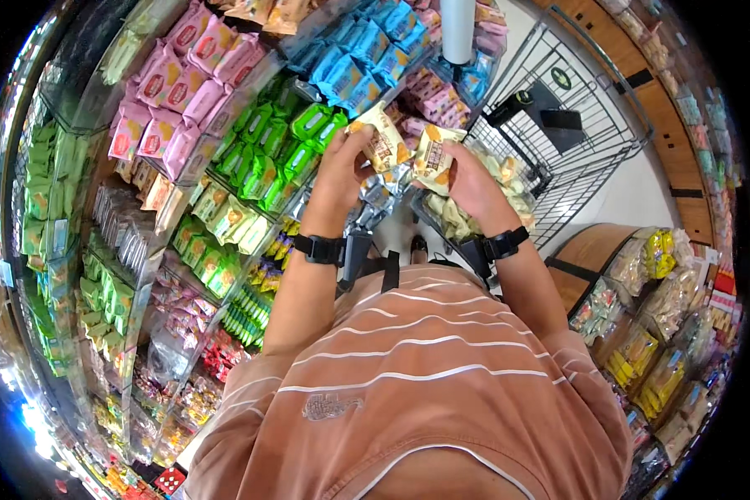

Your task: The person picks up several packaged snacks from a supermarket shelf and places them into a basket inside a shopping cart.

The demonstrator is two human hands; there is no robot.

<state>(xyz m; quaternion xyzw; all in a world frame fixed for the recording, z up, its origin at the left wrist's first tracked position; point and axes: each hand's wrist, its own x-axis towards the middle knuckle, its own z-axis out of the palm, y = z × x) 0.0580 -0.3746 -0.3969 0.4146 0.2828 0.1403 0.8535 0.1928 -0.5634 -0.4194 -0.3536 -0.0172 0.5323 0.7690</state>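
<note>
My left hand [348, 156] grips a cream-coloured snack packet [381, 139] with a brown and orange print, its thumb across the near side. A similar packet [434, 161] is held in my right hand [472, 181]. The two packets are close together in front of my body, their printed faces up. Below and right of my right hand, a clear bin [426, 206] contains several pale wrapped packets [456, 219]. Silver packets [375, 195] lie beneath and between my hands. Both wrists wear black straps.
A wire shopping cart [569, 187] stands at the upper right, holding a dark phone [561, 119] and a black cylindrical object [509, 107]. Tiered bins at left hold pink [181, 81], green [275, 162] and blue packets [362, 56]. A white post [458, 31] rises ahead. Wooden display bins [587, 256] stand at right.
</note>
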